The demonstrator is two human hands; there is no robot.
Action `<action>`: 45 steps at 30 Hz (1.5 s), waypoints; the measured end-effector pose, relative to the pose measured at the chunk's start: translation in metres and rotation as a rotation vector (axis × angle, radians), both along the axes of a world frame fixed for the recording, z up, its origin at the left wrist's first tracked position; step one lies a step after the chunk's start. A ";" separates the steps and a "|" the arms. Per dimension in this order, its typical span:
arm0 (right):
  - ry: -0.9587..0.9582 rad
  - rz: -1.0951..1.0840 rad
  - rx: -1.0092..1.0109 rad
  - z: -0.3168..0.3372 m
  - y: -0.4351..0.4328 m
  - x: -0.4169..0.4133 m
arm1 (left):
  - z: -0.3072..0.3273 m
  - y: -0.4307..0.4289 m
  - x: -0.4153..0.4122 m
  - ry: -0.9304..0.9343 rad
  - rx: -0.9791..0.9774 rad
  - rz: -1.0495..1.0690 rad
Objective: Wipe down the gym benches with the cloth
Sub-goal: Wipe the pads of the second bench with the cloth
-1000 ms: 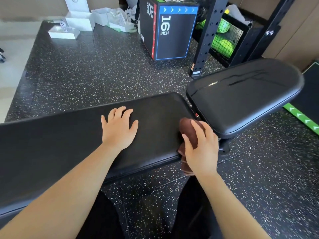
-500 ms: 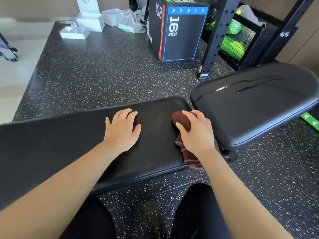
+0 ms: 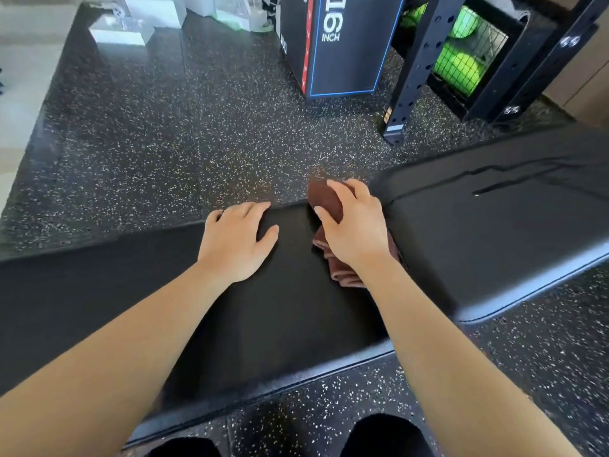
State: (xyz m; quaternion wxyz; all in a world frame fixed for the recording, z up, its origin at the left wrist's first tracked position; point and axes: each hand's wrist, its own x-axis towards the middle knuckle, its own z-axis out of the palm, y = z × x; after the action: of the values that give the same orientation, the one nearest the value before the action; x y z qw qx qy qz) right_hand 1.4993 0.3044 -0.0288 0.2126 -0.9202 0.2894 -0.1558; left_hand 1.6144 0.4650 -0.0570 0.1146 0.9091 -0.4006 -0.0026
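Head view, centre of frame: our right hand clutches the brown cloth at the far edge of the flat bench pad; left hand spread flat, bracing. Risk: cloth overshooting the edge, or snagging in the gap beside the raised pad.

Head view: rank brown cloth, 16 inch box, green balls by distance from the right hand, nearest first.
1. Cloth: under the right hand, on the bench pad's far end.
2. 16 inch box: on the floor straight beyond the bench.
3. Green balls: far right, behind mesh past the rack post.
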 end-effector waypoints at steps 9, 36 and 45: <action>0.122 -0.089 0.043 0.004 0.006 0.001 | 0.018 -0.006 0.000 0.113 0.136 0.033; 0.622 0.245 0.143 0.020 0.033 0.117 | 0.046 0.054 0.023 0.343 0.320 0.163; 0.688 0.313 0.150 0.018 0.029 0.124 | 0.042 0.057 0.033 0.364 0.384 0.242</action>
State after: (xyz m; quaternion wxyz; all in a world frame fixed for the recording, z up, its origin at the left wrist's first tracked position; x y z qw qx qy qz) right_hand 1.6232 0.3332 -0.0105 0.1909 -0.9337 0.2104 0.2178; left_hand 1.6475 0.5218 -0.0148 0.0098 0.9398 -0.2544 -0.2278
